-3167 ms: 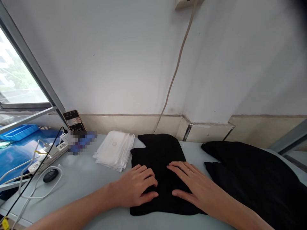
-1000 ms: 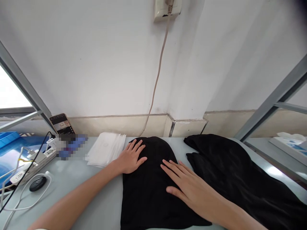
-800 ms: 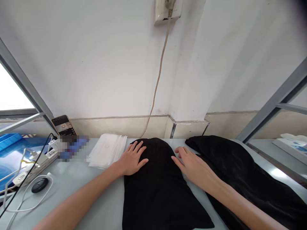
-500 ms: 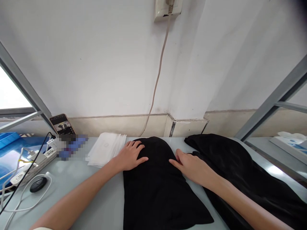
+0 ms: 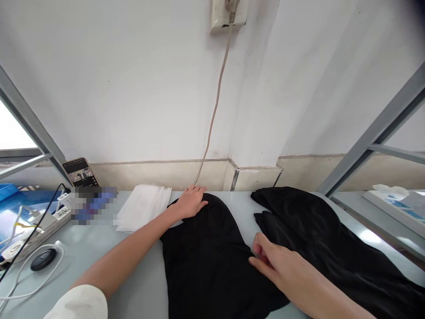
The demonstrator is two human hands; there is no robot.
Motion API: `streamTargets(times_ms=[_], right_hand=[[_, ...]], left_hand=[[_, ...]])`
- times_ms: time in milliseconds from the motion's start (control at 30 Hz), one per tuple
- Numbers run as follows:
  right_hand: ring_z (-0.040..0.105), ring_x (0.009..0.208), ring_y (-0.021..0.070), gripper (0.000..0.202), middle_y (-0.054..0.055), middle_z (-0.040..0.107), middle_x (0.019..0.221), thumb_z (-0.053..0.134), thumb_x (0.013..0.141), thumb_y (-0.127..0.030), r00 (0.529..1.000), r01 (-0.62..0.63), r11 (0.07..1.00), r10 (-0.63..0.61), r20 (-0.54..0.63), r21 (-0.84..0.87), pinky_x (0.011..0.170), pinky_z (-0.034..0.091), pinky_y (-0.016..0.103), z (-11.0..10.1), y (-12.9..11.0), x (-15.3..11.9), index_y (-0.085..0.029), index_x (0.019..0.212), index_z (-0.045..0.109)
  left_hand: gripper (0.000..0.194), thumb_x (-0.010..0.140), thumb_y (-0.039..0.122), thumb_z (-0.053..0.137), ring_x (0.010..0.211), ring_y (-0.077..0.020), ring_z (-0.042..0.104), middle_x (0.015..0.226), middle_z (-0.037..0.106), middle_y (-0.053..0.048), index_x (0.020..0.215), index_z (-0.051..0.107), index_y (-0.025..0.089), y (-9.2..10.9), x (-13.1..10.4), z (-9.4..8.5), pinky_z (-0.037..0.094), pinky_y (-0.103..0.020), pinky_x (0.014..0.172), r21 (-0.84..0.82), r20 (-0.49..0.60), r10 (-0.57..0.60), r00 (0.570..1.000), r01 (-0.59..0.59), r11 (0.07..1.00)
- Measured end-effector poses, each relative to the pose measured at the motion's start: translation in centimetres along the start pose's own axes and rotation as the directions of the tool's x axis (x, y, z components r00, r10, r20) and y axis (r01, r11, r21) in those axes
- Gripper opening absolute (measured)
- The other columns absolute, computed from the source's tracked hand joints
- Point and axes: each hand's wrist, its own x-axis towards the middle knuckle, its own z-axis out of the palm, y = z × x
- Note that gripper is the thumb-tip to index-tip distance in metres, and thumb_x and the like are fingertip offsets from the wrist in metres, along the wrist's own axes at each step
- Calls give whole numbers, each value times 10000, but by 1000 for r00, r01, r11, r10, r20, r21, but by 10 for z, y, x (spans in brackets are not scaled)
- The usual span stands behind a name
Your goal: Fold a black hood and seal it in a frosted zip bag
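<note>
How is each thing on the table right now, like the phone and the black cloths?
Phone: screen lit, leaning upright
Black cloth under the left hand: spread out, mostly flat
Other black cloth: lying loose, wrinkled
White bags: stacked, fanned a little
Power strip: things plugged in

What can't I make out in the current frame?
All in the head view:
- Right hand: its curled fingers hide whether they pinch the near black cloth.
- Cloth under the left hand: covered by it.
- Near cloth's lower end: cut off by the bottom edge.
- Far right of the other black cloth: cut off by the frame.
- Item beside the phone: pixelated.
- Phone text: too small.
</note>
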Motion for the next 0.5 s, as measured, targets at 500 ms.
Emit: streamTargets(times_ms=[500], right_hand=[[654, 739, 238, 205, 22, 682, 827, 358, 1029, -450, 997, 7, 983, 8, -79, 185, 701, 504, 347, -12, -1, 40, -289, 955, 460]], left_hand=[[205, 1036, 350, 526, 1102, -227, 706, 1209, 748, -56, 1186, 599, 231, 6, -17, -17, 543, -348, 971, -536, -30, -33, 999, 11, 844]])
